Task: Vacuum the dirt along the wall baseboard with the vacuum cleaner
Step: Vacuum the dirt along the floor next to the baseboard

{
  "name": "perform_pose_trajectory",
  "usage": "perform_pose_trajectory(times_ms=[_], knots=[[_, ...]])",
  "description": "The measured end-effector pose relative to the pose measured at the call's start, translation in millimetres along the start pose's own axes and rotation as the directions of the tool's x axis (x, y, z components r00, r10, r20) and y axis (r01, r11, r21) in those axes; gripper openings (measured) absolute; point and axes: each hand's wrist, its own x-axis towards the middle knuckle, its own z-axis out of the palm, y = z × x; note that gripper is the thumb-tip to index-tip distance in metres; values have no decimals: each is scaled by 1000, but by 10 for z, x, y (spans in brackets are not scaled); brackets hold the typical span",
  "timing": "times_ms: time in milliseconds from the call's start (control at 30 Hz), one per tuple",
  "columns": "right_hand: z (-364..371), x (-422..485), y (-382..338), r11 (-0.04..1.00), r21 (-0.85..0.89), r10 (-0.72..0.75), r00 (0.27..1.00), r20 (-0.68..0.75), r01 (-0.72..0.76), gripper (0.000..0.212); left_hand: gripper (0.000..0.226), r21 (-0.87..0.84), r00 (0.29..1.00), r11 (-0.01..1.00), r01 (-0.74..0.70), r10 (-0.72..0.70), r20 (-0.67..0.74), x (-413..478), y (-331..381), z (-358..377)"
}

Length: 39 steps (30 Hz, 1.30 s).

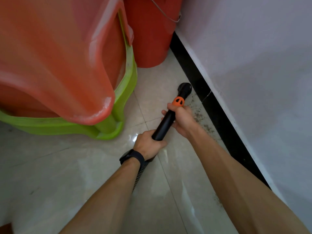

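A black vacuum tube [163, 124] with an orange collar [178, 101] points away from me toward the black baseboard [211, 105]. Its nozzle [184, 89] sits on the floor tile right beside the baseboard. My right hand [183, 119] grips the tube just behind the orange collar. My left hand [148, 146] grips the tube's rear end, where a ribbed hose [141, 172] runs back under my wrist. Dark specks of dirt [200, 115] lie scattered on the tile along the baseboard, to the right of my right hand.
Stacked orange and green plastic stools [70, 78] crowd the left. An orange bucket [150, 34] with a wire handle stands in the corner ahead. A white wall [253, 65] runs along the right. Glossy beige floor tile [67, 174] spreads below.
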Motion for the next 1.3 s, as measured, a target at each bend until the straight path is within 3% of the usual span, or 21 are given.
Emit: perform_pose_trajectory(times_ms=[167,300,700,967,1167,1300], knots=[[-68,-13,2,994,-95,-63,995,-76,56,9,19,-68,998,997,37,-33,55,-24,87,121],[-118,-12,-40,983,-171,-81,993,-86,65,20,18,-164,991,983,81,-63,115,-44,153,187],[-132,-153,24,991,-116,-81,989,-123,67,35,22,-138,985,985,102,-81,154,-153,161,91],[-190,-262,24,997,-46,-62,992,-113,57,42,15,-11,988,999,52,-50,149,-239,197,-19],[-28,-410,134,999,-27,31,999,-30,-32,27,20,240,998,969,-56,44,53,-416,-10,-230],[237,-601,429,997,1,78,997,-18,-78,27,22,350,1000,936,-23,17,20,-635,-308,-474]])
